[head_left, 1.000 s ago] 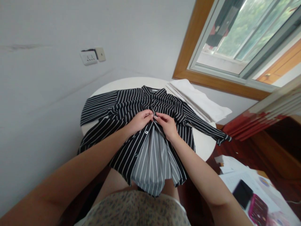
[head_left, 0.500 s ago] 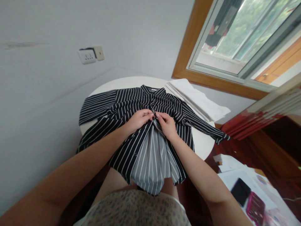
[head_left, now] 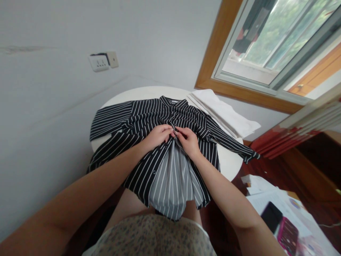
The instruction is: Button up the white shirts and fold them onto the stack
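Observation:
A black shirt with white stripes [head_left: 149,113] lies front up on a round white table [head_left: 125,94], its collar toward the wall and its hem hanging over the near edge. Above my hands the front edges meet; below them they part and show the grey inside [head_left: 170,177]. My left hand [head_left: 160,137] pinches the left front edge at mid-chest. Beside it, my right hand [head_left: 188,140] pinches the opposite edge, fingertips almost touching the left ones. Whatever button lies between the fingertips is hidden. A lower button [head_left: 154,172] shows on the left edge.
Folded white cloth [head_left: 226,110] lies at the table's back right. Lower right, a surface with papers [head_left: 277,202] holds a black phone [head_left: 271,216] and a pink-edged device [head_left: 288,234]. A wall socket [head_left: 99,63], a window and a red curtain [head_left: 269,142] are beyond.
My fingers have shifted slightly at the shirt's front edges, the left fingertips curling a little lower. The shirt lies almost as before.

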Available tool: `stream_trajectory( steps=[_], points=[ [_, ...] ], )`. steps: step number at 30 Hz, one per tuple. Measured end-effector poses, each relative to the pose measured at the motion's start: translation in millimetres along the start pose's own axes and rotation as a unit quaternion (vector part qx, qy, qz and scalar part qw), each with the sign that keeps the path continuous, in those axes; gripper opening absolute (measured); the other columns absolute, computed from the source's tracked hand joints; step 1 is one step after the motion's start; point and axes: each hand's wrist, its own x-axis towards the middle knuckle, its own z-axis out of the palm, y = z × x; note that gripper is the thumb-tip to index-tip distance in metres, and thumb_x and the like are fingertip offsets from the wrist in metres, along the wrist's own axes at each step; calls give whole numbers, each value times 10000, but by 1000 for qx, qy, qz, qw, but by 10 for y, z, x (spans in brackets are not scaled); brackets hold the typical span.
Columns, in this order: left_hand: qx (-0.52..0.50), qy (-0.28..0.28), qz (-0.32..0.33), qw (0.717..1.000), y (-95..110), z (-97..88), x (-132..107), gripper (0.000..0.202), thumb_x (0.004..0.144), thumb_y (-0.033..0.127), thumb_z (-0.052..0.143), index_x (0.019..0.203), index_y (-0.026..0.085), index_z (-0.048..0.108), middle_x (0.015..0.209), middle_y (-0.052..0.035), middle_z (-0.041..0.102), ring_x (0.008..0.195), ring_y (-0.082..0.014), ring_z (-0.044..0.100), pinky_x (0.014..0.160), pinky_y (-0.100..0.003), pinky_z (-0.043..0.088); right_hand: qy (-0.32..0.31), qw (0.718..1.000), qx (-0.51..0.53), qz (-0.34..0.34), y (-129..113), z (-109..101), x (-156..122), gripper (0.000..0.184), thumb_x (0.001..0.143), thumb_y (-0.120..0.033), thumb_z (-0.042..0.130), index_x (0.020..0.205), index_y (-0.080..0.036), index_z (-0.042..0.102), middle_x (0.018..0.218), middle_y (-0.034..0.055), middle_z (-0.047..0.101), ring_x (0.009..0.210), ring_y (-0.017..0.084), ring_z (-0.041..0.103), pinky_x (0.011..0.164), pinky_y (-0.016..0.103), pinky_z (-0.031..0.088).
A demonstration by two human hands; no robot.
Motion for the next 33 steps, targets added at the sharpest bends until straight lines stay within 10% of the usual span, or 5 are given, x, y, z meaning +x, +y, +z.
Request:
stream_trajectory(
  steps=[12, 33],
  points=[
    [56, 60, 0, 997, 10, 19, -1, 516, 839, 637, 559, 610, 178, 623, 427, 29, 492, 420, -100, 436, 485, -238, 335, -18, 998, -48, -28, -32, 93, -46, 277, 859, -228, 575, 1063, -256, 761, 771, 19, 603, 758, 179, 532, 804, 324, 451],
    [-47, 43, -43, 997, -76, 65, 31, 384, 900, 476, 536, 649, 185, 521, 476, 54, 390, 441, -82, 339, 454, -227, 242, 13, 1000, -11, 13, -24, 95, -52, 208, 880, -308, 598, 1026, -244, 732, 830, 17, 675, 729, 166, 581, 776, 316, 479]
  ],
)
